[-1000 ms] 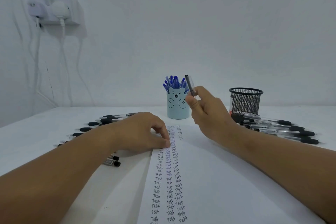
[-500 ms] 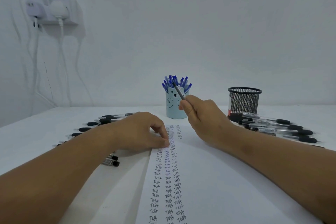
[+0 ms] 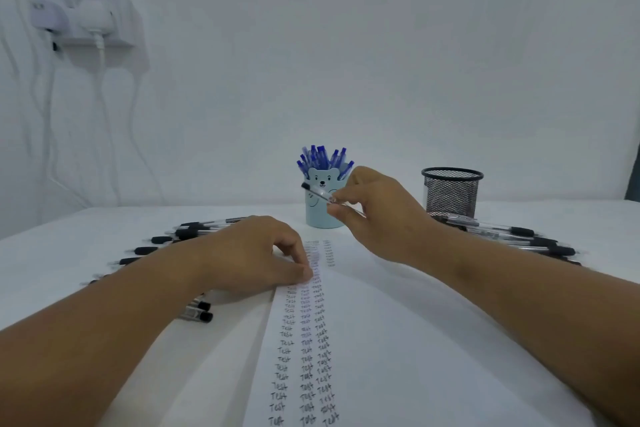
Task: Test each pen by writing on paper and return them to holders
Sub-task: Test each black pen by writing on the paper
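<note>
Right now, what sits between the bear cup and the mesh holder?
In the head view, only the right hand, pinching a black pen, fills the gap between bear cup and mesh holder.

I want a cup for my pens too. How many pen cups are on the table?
2. The blue bear cup, full of blue pens, stands behind the paper in the middle; the black mesh cup stands to its right. None seems hidden.

Right hand (image 3: 377, 215) pinches pen (image 3: 317, 192); left hand (image 3: 256, 253) presses paper (image 3: 381, 340).

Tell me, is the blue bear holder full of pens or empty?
Full, or nearly. Many blue pens stand packed in the blue bear holder, their ends fanning out above its rim. How far down they reach cannot be seen.
</note>
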`<state>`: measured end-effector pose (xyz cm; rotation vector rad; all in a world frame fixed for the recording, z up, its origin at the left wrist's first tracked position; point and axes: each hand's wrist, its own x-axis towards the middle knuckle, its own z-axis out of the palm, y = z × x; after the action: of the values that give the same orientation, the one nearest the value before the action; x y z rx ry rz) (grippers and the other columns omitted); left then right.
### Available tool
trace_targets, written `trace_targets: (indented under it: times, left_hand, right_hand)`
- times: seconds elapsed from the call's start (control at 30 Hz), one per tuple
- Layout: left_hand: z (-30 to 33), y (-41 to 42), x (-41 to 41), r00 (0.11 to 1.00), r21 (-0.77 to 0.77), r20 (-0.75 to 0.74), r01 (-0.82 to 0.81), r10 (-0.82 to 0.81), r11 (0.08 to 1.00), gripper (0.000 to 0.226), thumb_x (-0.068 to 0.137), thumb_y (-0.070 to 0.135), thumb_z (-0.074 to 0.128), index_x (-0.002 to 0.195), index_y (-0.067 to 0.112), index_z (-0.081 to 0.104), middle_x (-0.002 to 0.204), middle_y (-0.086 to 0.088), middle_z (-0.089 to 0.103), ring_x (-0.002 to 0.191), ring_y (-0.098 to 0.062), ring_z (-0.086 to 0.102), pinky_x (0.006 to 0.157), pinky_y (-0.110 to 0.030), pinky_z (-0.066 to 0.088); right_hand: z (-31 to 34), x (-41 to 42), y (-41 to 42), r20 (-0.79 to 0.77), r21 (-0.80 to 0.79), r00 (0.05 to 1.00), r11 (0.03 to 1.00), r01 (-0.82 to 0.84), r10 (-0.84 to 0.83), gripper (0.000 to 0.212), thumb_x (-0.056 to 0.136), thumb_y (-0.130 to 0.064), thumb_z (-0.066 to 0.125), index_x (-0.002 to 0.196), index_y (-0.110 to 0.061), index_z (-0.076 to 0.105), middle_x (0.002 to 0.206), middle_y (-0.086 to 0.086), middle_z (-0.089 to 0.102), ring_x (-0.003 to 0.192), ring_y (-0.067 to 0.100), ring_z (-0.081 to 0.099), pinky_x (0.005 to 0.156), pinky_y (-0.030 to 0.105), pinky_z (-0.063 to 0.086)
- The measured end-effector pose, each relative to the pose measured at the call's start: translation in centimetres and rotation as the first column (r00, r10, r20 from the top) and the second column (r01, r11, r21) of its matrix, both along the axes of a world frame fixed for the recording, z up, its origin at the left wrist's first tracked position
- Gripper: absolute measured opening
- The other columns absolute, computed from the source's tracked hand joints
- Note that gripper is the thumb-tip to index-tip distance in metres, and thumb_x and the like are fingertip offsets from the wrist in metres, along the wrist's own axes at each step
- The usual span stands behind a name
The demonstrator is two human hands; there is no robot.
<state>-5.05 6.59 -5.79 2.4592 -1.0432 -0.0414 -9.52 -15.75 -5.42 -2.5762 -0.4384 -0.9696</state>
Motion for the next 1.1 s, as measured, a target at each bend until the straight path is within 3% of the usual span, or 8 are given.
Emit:
trace_targets:
  times: [0.17,0.33,0.47,0.57,0.7,0.87,1.0,1.1]
  left_hand:
    - [-0.1,0.0,-0.3,1.000,-0.003,0.020,-0.021,0.021,1.000,0.010,0.082,0.053,0.075,0.087,0.044,0.074,0.104,0.027,0.068,0.104,0.005,0.060,0.101,-0.032,0.048]
    - [-0.4,-0.3,-0.4,0.997,-0.030,0.066,-0.038,0.040,0.999,0.008,0.083,0.051,0.074,0.086,0.043,0.073,0.100,0.027,0.068,0.097,0.008,0.060,0.098,-0.028,0.049]
    - [-0.5,-0.3,-0.3,0.997,-0.028,0.070,-0.029,0.031,0.999,0.008,0.082,0.050,0.075,0.087,0.045,0.073,0.099,0.030,0.068,0.097,0.005,0.062,0.098,-0.032,0.050]
    - [-0.5,-0.3,-0.3,0.998,-0.038,0.058,-0.026,0.028,0.999,0.012,0.080,0.052,0.076,0.090,0.044,0.073,0.100,0.029,0.069,0.097,-0.001,0.065,0.098,-0.036,0.051]
    - [-0.4,-0.3,-0.5,0.998,-0.040,0.061,-0.009,0.012,0.999,0.010,0.081,0.050,0.075,0.090,0.044,0.073,0.100,0.029,0.069,0.096,0.001,0.064,0.098,-0.035,0.051]
    - [-0.3,-0.4,-0.5,0.998,-0.036,0.066,-0.010,0.012,0.999,0.009,0.082,0.050,0.075,0.089,0.046,0.072,0.099,0.028,0.070,0.097,0.003,0.064,0.100,-0.035,0.050]
    - [-0.3,-0.5,-0.6,0.998,-0.028,0.054,-0.028,0.029,0.999,0.014,0.080,0.053,0.074,0.091,0.044,0.072,0.100,0.026,0.070,0.096,-0.003,0.065,0.098,-0.037,0.051]
    - [-0.3,-0.5,-0.5,0.998,-0.027,0.052,-0.031,0.032,0.999,0.022,0.075,0.058,0.073,0.091,0.043,0.073,0.098,0.023,0.071,0.094,-0.010,0.067,0.096,-0.040,0.052]
  right_hand:
    - [2.5,-1.3,-1.8,-0.261,-0.200,0.937,0.962,0.183,-0.233,0.030,0.096,-0.028,0.066,0.125,-0.034,0.061,0.102,-0.005,0.063,0.093,0.018,0.057,0.083,0.036,0.050]
    - [4.9,-2.4,-4.3,-0.293,-0.369,0.843,0.867,0.335,-0.451,0.003,0.090,-0.019,0.067,0.090,-0.022,0.069,0.094,-0.002,0.069,0.089,0.024,0.065,0.080,0.037,0.057]
    - [5.8,-2.5,-7.0,-0.357,-0.433,0.735,0.799,0.417,-0.577,0.020,0.079,-0.008,0.067,0.097,-0.001,0.071,0.103,0.015,0.074,0.093,0.032,0.072,0.076,0.035,0.057]
    - [6.1,-2.7,-8.4,-0.382,-0.488,0.666,0.752,0.443,-0.641,0.019,0.071,-0.008,0.069,0.089,-0.005,0.075,0.096,0.011,0.076,0.089,0.024,0.074,0.079,0.037,0.059]
    - [6.8,-3.7,-8.3,-0.430,-0.586,0.569,0.696,0.414,-0.701,0.016,0.073,-0.008,0.077,0.070,-0.019,0.067,0.059,0.000,0.071,0.054,0.014,0.064,0.071,0.034,0.060]
    - [6.4,-4.6,-7.7,-0.350,-0.665,0.498,0.585,0.464,-0.793,0.033,0.080,-0.004,0.073,0.056,-0.011,0.050,0.055,0.001,0.060,0.046,0.012,0.043,0.047,0.019,0.036]
    - [6.2,-4.3,-7.3,-0.314,-0.636,0.558,0.606,0.478,-0.768,0.037,0.072,0.008,0.060,0.053,-0.013,0.036,0.037,-0.002,0.038,0.046,0.018,0.032,0.050,0.019,0.025]
    - [6.3,-4.5,-5.5,-0.241,-0.606,0.667,0.646,0.463,-0.705,0.027,0.072,0.008,0.052,0.061,-0.012,0.036,0.058,0.003,0.036,0.050,0.021,0.034,0.050,0.021,0.028]
